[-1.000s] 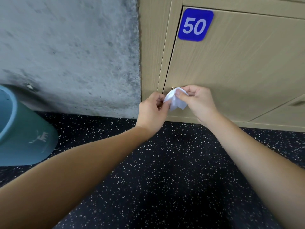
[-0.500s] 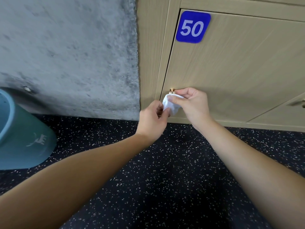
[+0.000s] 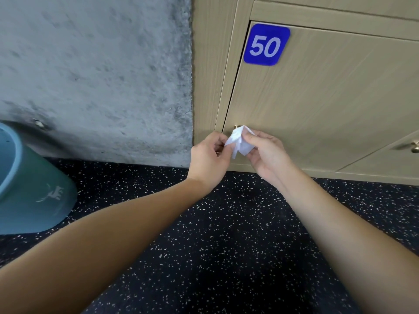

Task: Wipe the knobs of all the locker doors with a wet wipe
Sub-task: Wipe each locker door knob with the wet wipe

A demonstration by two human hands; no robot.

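L. hand (image 3: pixel 209 155) and r. hand (image 3: pixel 264 152) both pinch the wet wipe (image 3: pixel 239 141), just below door 50's knob (image 3: pixel 237 126). Best practice: refold to a clean face, then wrap knob fully and twist.

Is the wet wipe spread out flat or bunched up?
Bunched up. The wet wipe is a crumpled wad, pinched between the left hand and right hand, just below the knob.
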